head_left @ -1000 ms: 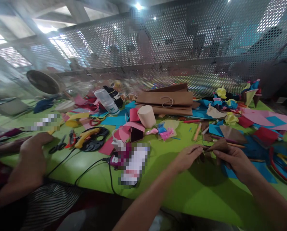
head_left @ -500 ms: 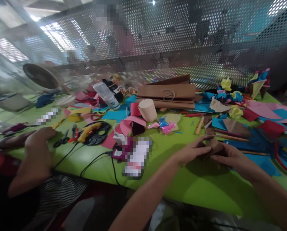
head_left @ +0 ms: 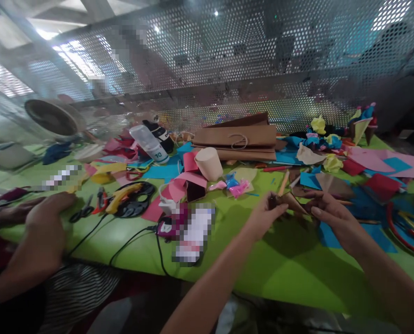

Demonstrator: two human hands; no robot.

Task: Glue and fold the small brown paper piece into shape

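We pinch a brown paper cone [head_left: 290, 202] between our left hand [head_left: 265, 214] and right hand [head_left: 327, 215], just above the green table [head_left: 290, 264].

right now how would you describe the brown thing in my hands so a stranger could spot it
On the green table, look right of centre, where the left hand and right hand meet above a blue sheet. Between them is a small brown paper cone, lifted off the table, unlike the flat brown scraps behind it.
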